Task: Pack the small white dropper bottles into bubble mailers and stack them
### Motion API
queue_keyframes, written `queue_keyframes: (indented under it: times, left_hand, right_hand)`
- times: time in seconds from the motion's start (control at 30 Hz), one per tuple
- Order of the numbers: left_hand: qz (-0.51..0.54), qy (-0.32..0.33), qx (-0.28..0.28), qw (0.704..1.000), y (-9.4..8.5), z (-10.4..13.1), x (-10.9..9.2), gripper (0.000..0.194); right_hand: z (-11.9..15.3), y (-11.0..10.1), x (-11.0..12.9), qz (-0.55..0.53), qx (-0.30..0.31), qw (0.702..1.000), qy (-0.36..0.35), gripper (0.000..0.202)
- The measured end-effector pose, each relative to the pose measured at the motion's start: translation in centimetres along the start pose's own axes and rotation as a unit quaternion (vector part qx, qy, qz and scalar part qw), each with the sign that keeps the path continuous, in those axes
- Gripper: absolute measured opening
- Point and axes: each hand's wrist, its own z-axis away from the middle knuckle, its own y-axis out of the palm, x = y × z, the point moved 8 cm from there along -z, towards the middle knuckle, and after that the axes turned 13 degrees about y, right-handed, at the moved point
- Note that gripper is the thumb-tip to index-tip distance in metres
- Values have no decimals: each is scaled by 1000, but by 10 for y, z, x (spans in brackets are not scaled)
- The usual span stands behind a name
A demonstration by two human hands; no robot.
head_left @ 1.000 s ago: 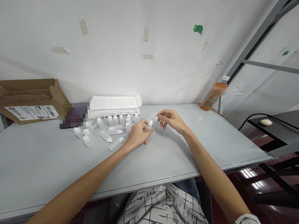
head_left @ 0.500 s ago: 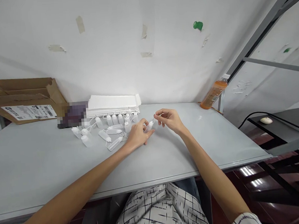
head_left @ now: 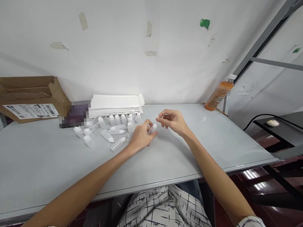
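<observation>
My left hand [head_left: 142, 133] is closed around the lower part of a small translucent squeeze bottle [head_left: 154, 126]. The bottle leans with its narrow tip up toward my right hand [head_left: 173, 121]. My right thumb and forefinger pinch a tiny white cap [head_left: 157, 119] at that tip; the fingers hide most of it. Just left of my left hand, several like bottles lie on their sides, among them one clear bottle [head_left: 118, 144] with a looped strap. Behind these, several more stand upright, such as a bottle [head_left: 112, 120] with a thin dark tip.
A stack of flat white cartons [head_left: 116, 101] lies against the wall. To its left are a blurred dark object [head_left: 75, 114] and an open cardboard box [head_left: 32, 98]. At the back right of the grey table [head_left: 171, 161], an orange drink bottle [head_left: 219, 95] leans toward the metal frame.
The bottle in my left hand has tipped or shifted slightly right, closer to my right fingertips. My view has moved a little; the other bottles stay put.
</observation>
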Motion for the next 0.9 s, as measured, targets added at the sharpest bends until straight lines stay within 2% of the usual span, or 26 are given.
queue_keyframes:
  times: [0.9]
  left_hand:
    - [-8,-1,6,1000,1,1,-2,21]
  right_hand:
    - [5,2,5,-1,1,1000,-8,32]
